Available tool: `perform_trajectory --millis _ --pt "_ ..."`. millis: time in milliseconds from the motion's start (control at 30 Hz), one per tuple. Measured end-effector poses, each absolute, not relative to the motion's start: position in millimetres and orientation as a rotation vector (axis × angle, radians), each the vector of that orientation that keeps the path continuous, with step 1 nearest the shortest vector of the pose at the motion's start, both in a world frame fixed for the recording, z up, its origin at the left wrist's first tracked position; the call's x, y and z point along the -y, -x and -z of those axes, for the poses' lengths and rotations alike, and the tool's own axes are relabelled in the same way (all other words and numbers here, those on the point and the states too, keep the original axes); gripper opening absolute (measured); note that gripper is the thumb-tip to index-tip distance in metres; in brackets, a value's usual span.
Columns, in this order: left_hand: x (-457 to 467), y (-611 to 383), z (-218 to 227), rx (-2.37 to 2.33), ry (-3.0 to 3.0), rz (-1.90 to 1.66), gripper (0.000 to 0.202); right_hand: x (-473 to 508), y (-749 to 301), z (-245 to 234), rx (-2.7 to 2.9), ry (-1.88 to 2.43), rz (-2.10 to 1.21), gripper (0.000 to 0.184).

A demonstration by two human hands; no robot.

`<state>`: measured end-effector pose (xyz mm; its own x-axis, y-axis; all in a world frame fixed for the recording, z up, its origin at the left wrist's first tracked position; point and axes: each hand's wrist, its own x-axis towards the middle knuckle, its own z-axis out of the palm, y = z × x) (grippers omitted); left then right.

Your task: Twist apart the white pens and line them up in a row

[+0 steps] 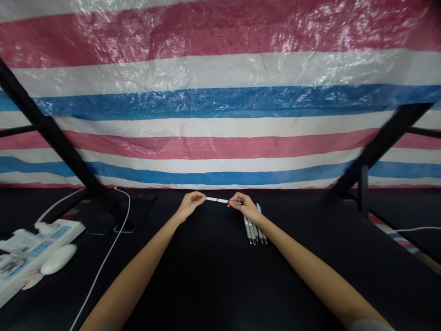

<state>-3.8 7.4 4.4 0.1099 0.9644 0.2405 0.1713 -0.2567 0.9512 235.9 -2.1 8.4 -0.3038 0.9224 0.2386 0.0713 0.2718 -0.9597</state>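
Head view: white pen [217,200] held between left hand [188,205] and right hand [241,204].

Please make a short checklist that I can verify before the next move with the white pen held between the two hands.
1. Left hand grips one end of the white pen: ok.
2. Right hand grips the other end: ok.
3. Pen is in one piece: cannot tell, too small to see.
4. Other pens are free of the right wrist: not ok, their far ends pass behind it.
5. Power strip and white mouse are away from the hands: ok, both lie far left.
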Motion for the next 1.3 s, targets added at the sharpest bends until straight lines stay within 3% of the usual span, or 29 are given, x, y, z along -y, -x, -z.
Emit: perform_trajectory --millis 500,1300 --pt "-7.9 4.8 -2.1 -1.367 -1.907 -1.140 0.046 3.9 -234.9 -11.1 1.706 1.011 -1.109 0.021" --pt "33.3 30.3 -5.3 -1.531 -1.595 -1.463 0.045 5.1 -235.9 -13.1 1.693 1.002 -1.128 0.014"
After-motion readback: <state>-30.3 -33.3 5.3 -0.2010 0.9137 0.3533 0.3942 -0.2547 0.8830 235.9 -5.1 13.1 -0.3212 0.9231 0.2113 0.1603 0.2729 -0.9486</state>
